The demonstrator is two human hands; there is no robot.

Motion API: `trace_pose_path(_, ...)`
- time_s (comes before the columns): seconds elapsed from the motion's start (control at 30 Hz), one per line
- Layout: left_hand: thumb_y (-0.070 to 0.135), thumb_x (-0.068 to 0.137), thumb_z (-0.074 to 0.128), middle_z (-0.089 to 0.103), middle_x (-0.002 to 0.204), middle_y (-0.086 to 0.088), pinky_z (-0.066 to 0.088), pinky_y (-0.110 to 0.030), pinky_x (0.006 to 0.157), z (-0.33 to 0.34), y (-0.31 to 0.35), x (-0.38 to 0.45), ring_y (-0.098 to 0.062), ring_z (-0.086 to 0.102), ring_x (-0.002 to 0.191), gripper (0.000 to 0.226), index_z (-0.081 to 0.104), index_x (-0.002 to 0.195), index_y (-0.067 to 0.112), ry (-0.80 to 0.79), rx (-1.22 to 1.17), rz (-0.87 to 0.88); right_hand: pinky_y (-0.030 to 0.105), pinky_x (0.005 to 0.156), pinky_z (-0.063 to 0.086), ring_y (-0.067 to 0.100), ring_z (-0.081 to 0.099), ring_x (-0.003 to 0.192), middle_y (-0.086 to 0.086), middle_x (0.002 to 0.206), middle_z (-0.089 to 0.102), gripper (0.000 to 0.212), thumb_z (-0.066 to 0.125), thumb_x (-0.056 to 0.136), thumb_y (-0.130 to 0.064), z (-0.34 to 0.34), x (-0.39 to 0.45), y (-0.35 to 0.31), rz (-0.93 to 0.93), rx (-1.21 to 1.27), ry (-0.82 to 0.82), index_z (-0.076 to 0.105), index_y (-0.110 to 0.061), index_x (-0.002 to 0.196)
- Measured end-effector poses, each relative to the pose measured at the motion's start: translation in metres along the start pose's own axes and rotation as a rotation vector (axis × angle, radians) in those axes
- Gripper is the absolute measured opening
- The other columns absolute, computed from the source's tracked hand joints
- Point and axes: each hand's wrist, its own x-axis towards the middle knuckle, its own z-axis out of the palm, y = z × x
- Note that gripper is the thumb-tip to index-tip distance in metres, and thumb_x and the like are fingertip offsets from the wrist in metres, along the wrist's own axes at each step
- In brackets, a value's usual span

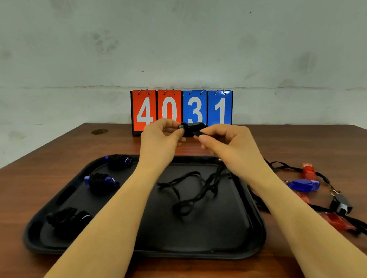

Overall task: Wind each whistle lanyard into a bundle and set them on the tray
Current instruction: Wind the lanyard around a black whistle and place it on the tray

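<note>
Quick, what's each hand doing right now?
Left hand: pinching the black whistle.
Right hand: pinching the black lanyard at the whistle.

A reddish-brown wood-grain worktop point(286, 145) with a dull sheen carries a matt black plastic tray point(206, 240). Black woven cord point(181, 194) lies limp on the tray; the loose whistles are translucent plastic, one blue point(303, 184) and one red point(308, 171), with small bright metal rings point(334, 192). Glossy red and blue score cards point(182, 110) hang on wire rings against a rough, stained plaster wall point(172, 42).
</note>
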Motion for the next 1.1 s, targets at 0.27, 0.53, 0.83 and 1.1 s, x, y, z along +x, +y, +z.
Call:
trace_pose_path(0.27, 0.010, 0.086, 0.061, 0.059, 0.080, 0.011, 0.045, -0.006, 0.068, 0.003, -0.002, -0.001, -0.003, 0.058, 0.076, 0.011, 0.062, 0.092, 0.019, -0.041, 0.254, 0.156, 0.015, 0.075, 0.047, 0.007, 0.057, 0.087, -0.005, 0.093, 0.062, 0.012, 0.054, 0.092, -0.014, 0.004, 0.003, 0.017, -0.230, -0.351, 0.198, 0.065, -0.011, 0.098)
trace_pose_path(0.53, 0.012, 0.088, 0.058, 0.061, 0.089, 0.008, 0.042, 0.001, 0.071, 0.003, -0.001, -0.004, -0.002, 0.058, 0.080, 0.012, 0.060, 0.099, 0.017, -0.197, 0.292, 0.216, 0.010, 0.077, 0.048, 0.001, 0.063, 0.083, -0.010, 0.084, 0.066, 0.012, 0.055, 0.091, -0.013, 0.002, 0.004, 0.018, 0.003, -0.094, 0.252, 0.066, -0.019, 0.095)
trace_pose_path(0.83, 0.009, 0.086, 0.061, 0.065, 0.088, 0.008, 0.046, -0.005, 0.077, 0.002, 0.005, -0.008, 0.001, 0.061, 0.082, 0.012, 0.062, 0.094, 0.018, -0.344, 0.181, 0.216, 0.008, 0.064, 0.048, 0.000, 0.065, 0.070, -0.004, 0.079, 0.070, 0.010, 0.067, 0.082, -0.007, -0.005, 0.009, 0.018, 0.171, 0.202, 0.300, 0.071, -0.016, 0.086)
trace_pose_path(1.1, 0.008, 0.084, 0.063, 0.066, 0.088, 0.008, 0.049, -0.012, 0.082, 0.001, 0.009, -0.011, 0.002, 0.063, 0.083, 0.016, 0.063, 0.091, 0.022, -0.384, 0.014, 0.178, 0.019, 0.078, 0.053, 0.012, 0.069, 0.086, 0.001, 0.082, 0.074, 0.007, 0.072, 0.077, -0.012, -0.011, 0.010, 0.023, 0.329, 0.385, 0.264, 0.074, -0.014, 0.083)
